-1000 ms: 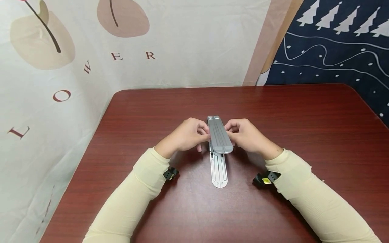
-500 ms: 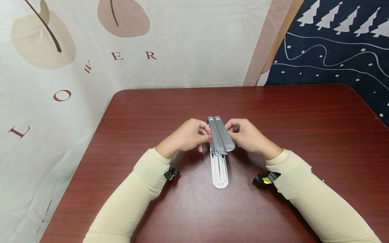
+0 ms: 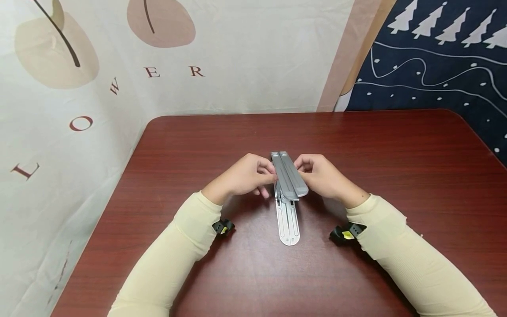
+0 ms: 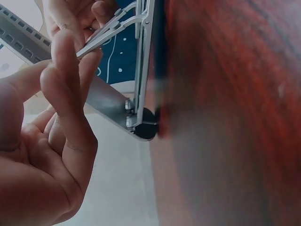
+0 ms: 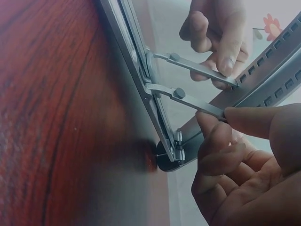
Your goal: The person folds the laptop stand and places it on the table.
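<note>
A silver folding laptop stand stands on the table between both hands, its slotted upper arms tilted up above the base. Its two upper arms lie side by side, slightly out of line at the near end. My left hand pinches the far thin support strut between thumb and fingers. From the other side, my right hand pinches the nearer strut, its tip right at the row of slots. At the hinge end, a dark round pad shows in the left wrist view.
The brown wood-grain table extends around the stand. Behind it hang a pale printed cloth and a navy cloth with white trees. A black strap device sits at each wrist.
The stand's two upper arms have come slightly out of line with each other, and its near end has shifted a little to the right. Both hands stay nearly in place.
</note>
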`<state>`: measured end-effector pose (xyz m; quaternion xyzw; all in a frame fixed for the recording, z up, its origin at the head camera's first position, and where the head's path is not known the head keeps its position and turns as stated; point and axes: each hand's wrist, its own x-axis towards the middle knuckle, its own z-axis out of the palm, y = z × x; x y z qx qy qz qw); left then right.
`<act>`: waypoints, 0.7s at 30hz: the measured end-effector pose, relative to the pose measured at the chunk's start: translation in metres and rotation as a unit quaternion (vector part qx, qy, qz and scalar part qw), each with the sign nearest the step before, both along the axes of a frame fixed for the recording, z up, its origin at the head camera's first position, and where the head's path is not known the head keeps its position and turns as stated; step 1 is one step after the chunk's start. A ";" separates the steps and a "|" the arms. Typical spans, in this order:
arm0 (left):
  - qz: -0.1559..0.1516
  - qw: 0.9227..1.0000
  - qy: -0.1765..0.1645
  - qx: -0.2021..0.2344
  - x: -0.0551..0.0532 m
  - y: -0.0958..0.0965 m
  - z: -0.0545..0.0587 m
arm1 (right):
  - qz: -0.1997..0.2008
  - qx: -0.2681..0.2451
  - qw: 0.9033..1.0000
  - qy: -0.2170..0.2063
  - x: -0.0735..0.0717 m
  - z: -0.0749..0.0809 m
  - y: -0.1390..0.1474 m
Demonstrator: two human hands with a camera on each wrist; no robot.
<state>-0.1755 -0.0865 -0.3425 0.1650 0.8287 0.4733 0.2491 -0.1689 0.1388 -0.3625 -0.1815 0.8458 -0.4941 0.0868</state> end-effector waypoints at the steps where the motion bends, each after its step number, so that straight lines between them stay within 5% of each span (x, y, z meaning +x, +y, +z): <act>1: 0.003 1.000 -0.007 0.007 -0.001 -0.001 -0.001 | -0.001 0.000 1.000 0.002 0.000 0.000 0.000; 9: 0.038 0.998 -0.038 0.044 -0.006 -0.002 -0.008 | -0.009 -0.007 1.000 0.017 -0.001 -0.002 0.000; 21: 0.037 0.998 -0.012 0.046 -0.005 -0.001 -0.009 | 0.005 -0.025 1.000 0.007 -0.001 -0.001 0.001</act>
